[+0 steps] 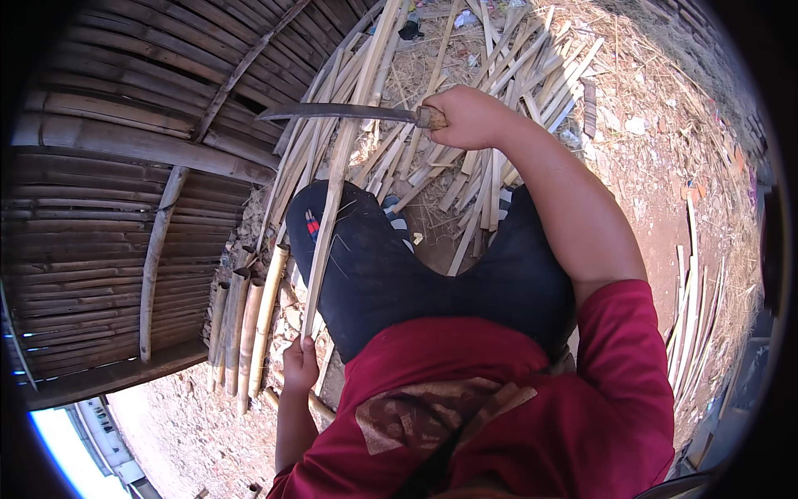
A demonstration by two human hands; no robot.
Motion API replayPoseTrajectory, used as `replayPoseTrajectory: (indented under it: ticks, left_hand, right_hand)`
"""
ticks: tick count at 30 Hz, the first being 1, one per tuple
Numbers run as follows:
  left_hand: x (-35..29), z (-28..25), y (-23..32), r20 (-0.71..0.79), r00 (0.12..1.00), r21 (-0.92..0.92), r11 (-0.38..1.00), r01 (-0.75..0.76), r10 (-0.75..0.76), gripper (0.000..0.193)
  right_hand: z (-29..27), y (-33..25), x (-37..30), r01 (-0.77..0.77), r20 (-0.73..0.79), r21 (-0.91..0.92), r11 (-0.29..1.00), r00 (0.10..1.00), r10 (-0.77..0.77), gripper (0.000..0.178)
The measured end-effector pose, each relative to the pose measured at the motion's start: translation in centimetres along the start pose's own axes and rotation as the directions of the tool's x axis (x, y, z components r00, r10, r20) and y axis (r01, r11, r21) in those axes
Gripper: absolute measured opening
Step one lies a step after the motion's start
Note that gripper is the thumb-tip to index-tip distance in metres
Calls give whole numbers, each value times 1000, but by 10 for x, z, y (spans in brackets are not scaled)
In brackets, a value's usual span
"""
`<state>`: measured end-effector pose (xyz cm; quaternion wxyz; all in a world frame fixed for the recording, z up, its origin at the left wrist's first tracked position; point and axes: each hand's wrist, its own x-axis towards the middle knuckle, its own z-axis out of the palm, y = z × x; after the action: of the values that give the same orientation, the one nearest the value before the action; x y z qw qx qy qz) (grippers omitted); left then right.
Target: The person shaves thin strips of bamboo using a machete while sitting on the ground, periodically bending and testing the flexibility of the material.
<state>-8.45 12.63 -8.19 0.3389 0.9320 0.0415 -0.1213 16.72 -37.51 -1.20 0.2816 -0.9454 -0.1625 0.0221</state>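
Note:
A machete with a long dark blade (pixel 341 111) and a wooden handle (pixel 432 118) is gripped in my right hand (pixel 465 116), its tip pointing left. The blade lies across a long pale bamboo strip (pixel 339 170); whether it touches the strip I cannot tell. My left hand (pixel 300 363) is closed round the near end of that strip, beside my left hip. From there the strip runs forward over my left thigh, past the blade and up to the top of the view. Thin slivers (pixel 341 241) lie on my dark trousers.
Many split bamboo strips (pixel 499 166) litter the ground ahead of my feet. A woven bamboo wall (pixel 100 216) stands close on the left, with several cut bamboo poles (pixel 253 316) by its base. More thin strips (pixel 688 308) lie at the right. Straw and debris (pixel 657 100) cover the far ground.

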Motion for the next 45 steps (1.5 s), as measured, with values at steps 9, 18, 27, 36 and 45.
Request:
replayPoseTrajectory:
  ticks: [9, 18, 27, 36, 45]
  left_hand:
    - [7, -3, 11, -37, 999, 41, 999, -12, 13, 53]
    - [5, 1, -1, 21, 999, -29, 999, 33, -32, 53]
    - [5, -4, 7, 8, 1000, 9, 1000, 24, -24, 56]
    - [1, 1, 16, -58, 998, 64, 998, -16, 19, 55]
    - [3, 6, -10, 39, 998, -68, 996, 49, -46, 56]
  right_hand:
    - [-10, 30, 9, -67, 48, 27, 997, 997, 65, 31]
    - [10, -24, -3, 227, 83, -156, 961, 973, -216, 30]
    - [-18, 27, 3, -86, -25, 96, 992, 996, 88, 38]
    - [-8, 2, -4, 57, 82, -45, 997, 995, -54, 29]
    - [-2, -13, -6, 59, 108, -3, 998, 992, -59, 29]
